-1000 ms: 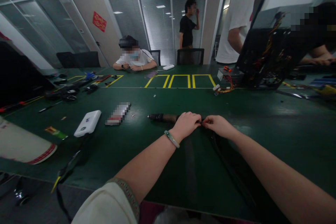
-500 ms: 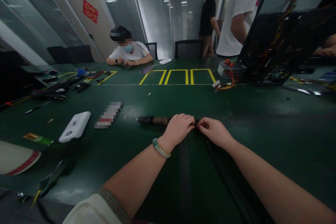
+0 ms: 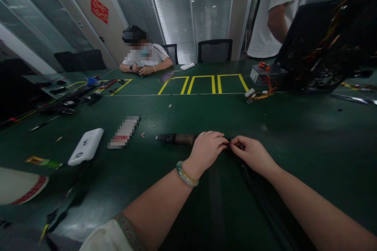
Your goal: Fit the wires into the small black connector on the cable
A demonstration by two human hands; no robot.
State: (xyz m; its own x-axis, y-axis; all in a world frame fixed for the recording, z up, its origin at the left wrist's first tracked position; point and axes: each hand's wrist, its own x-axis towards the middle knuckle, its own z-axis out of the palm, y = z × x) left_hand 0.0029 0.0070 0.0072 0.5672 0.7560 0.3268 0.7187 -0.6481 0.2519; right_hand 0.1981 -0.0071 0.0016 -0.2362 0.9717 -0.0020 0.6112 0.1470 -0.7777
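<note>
A dark electric screwdriver with a brownish grip lies across the green table, its tip pointing left. My left hand, with a jade-like bangle at the wrist, is wrapped over its rear part from above. At the tool's right end, my right hand is closed in a pinch, its fingertips almost touching those of the left. A black cord runs from there down toward the lower right. What exactly sits between the right fingertips is small, dark and mostly hidden.
On the left lie a white power bank, a blurred-out flat item and a green-handled tool. An open computer case and a metal box with wires stand at the right. Across the table sits a person.
The view has shifted slightly, so hands and tool appear a little farther right and lower. Both hands keep their hold. A person in black at the back has gone out of view.
</note>
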